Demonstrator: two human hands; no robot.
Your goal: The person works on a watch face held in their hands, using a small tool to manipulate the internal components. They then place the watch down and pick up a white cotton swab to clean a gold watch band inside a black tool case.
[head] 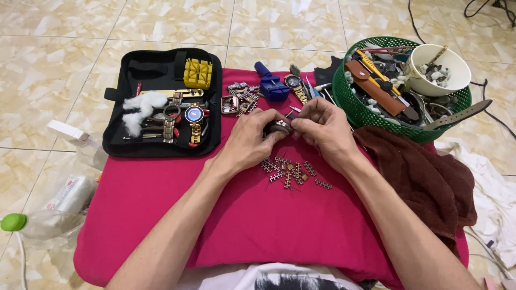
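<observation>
Both hands meet over the red cushion (226, 225): the left hand (252, 138) has its fingers curled closed around a small dark watch case (278, 127), and the right hand (321, 128) pinches the same case from the opposite side. Loose metal band links (293, 173) lie on the cushion just below the hands. A black tool pouch (161, 140) lies open at the left, and a green basket (349, 102) stands at the right.

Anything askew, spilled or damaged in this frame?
Nothing looks damaged. Loose metal band links lie scattered on the pink cushion below the hands, which together hold a small watch part. White cotton spills out over the open black tool case. The green basket is heaped.
</observation>
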